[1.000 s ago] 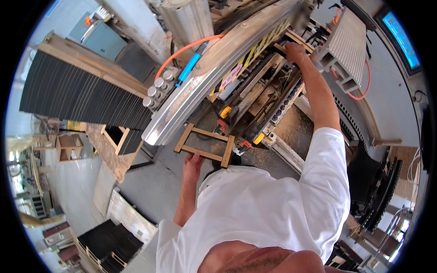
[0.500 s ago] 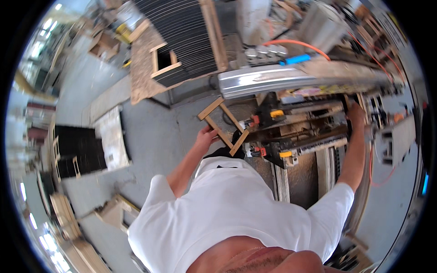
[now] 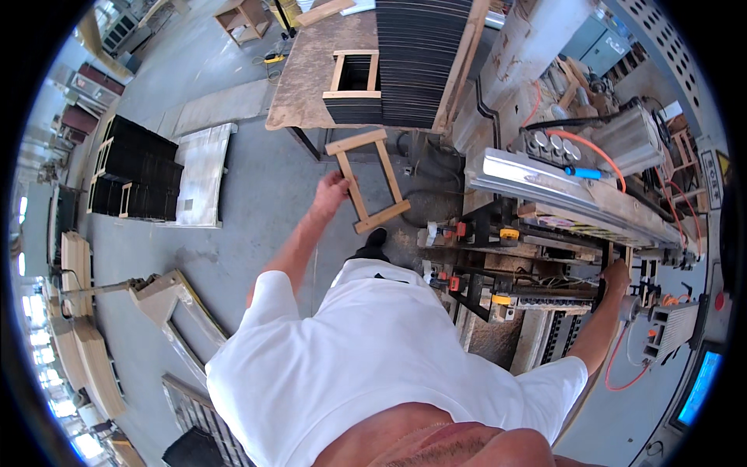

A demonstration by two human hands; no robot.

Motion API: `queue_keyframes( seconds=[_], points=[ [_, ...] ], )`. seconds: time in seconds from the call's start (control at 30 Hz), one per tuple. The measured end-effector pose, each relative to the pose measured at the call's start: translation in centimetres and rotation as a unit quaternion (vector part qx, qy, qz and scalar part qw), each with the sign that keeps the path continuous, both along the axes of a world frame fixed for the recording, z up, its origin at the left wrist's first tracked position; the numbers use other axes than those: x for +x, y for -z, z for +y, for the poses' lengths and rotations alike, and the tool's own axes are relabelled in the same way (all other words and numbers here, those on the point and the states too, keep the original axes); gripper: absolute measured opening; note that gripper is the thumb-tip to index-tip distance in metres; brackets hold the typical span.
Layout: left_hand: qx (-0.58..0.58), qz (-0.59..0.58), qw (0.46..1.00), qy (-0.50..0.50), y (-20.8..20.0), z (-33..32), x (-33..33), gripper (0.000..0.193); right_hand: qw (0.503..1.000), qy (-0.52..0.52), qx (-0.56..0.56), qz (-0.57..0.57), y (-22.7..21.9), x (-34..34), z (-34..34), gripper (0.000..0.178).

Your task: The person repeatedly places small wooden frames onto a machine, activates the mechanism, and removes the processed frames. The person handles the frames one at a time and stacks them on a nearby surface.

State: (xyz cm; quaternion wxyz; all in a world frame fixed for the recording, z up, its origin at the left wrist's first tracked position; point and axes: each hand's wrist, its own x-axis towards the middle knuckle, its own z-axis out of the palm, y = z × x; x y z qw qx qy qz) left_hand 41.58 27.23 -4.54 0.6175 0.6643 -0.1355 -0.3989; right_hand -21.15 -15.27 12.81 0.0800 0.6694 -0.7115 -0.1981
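My left hand (image 3: pixel 333 192) is closed on one long side of a small wooden frame (image 3: pixel 352 187), made of pale bars with overhanging ends. The frame hangs over the floor, before a table with a stack of black-edged frames (image 3: pixel 424 62). A shorter stack (image 3: pixel 352 107) with a pale frame on top stands beside it. Off to the right, my right hand (image 3: pixel 615 274) reaches into the far end of a clamping machine (image 3: pixel 545 261), its fingers curled by a dark upright strip and a pale bar. What those fingers hold is hard to make out.
A metal beam (image 3: pixel 568 187) with an orange hose crosses above the machine. Clamps with red and yellow parts (image 3: pixel 459 229) jut toward me. More black stacks (image 3: pixel 136 167) stand on the left floor by a pale board (image 3: pixel 204 177). A lit screen (image 3: pixel 699 389) is at lower right.
My left hand has carried the wooden frame away from the machine's clamps, forward toward the table. My right hand stays at the machine's far end. The whole view has shifted.
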Motion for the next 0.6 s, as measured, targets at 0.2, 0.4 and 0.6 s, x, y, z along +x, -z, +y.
queue_keyframes(
  seconds=[0.2,0.4,0.6],
  points=[
    [-0.07,0.001,0.995,-0.066,-5.1,-3.1,11.7,0.028,0.993,-0.009,-0.103,-0.062,-1.0,-1.9,1.5,0.044],
    [-0.071,-0.005,0.994,-0.08,-6.1,-7.8,24.6,0.032,0.847,-0.101,-0.394,-0.342,-3.8,8.0,10.3,0.025],
    [-0.016,-0.029,0.998,-0.053,-3.9,-17.2,32.9,0.035,0.752,-0.025,-0.403,-0.521,-1.1,21.2,24.9,0.019]
  ],
)
